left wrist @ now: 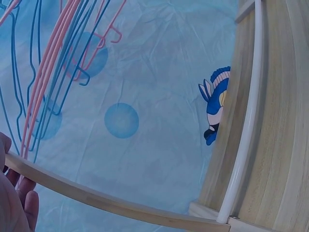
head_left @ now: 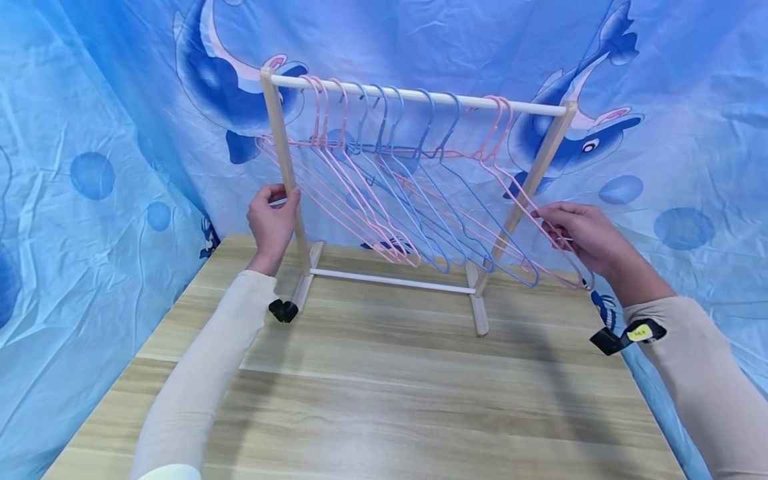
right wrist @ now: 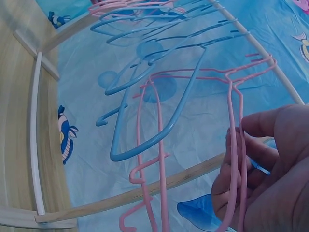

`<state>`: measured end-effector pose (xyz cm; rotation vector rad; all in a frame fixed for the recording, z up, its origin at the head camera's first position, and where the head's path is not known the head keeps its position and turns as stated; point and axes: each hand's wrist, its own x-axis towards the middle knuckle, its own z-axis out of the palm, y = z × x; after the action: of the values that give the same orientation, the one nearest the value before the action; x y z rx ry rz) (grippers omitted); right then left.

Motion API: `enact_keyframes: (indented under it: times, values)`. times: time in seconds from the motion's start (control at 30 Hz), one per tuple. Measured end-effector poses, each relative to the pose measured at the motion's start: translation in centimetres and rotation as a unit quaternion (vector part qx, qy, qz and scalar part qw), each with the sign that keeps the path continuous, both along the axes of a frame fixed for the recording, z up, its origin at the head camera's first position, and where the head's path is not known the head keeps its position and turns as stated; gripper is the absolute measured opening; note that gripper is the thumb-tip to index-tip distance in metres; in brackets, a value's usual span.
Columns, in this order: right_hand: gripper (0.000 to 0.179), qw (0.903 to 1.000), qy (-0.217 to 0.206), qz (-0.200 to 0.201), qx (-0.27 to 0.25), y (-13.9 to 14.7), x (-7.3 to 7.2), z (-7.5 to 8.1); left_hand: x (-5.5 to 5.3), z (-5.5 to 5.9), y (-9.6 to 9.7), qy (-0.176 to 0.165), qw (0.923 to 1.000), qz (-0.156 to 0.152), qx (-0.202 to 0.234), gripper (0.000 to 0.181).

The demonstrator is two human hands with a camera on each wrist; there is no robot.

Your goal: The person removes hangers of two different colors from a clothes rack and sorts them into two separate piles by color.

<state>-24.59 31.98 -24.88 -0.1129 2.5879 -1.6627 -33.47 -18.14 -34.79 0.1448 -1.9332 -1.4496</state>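
Observation:
A wooden garment rack (head_left: 282,133) with a white top rail (head_left: 540,109) stands on the table, and pink and blue hangers hang from it. My left hand (head_left: 273,220) grips the rack's left post at mid-height, thumb in front and fingers partly hidden behind. At the rack's right end, my right hand (head_left: 591,237) pinches the side of the pink hangers (right wrist: 233,159), whose hooks are over the rail. Two pink hangers show there, close together. Several blue hangers (head_left: 468,177) hang in the middle, and a group of pink hangers (head_left: 345,127) is toward the left.
A wood-grain table (head_left: 372,393) lies under the rack. Near the tabletop, a white lower bar (head_left: 390,281) joins the rack's feet. A blue curtain (head_left: 96,267) with dolphin pictures hangs close behind and at both sides.

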Motion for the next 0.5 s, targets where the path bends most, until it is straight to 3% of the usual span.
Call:
enact_keyframes:
  times: [0.27, 0.5]
  values:
    - [0.016, 0.9993, 0.026, -0.025, 0.009, 0.4, 0.2, 0.0, 0.1, -0.1, 0.0, 0.0, 1.0, -0.005, -0.002, 0.032]
    - [0.015, 0.9983, 0.039, -0.037, 0.021, 0.4, 0.7, 1.0, 0.2, 0.0, 0.0, -0.001, 1.0, -0.006, -0.001, 0.032]
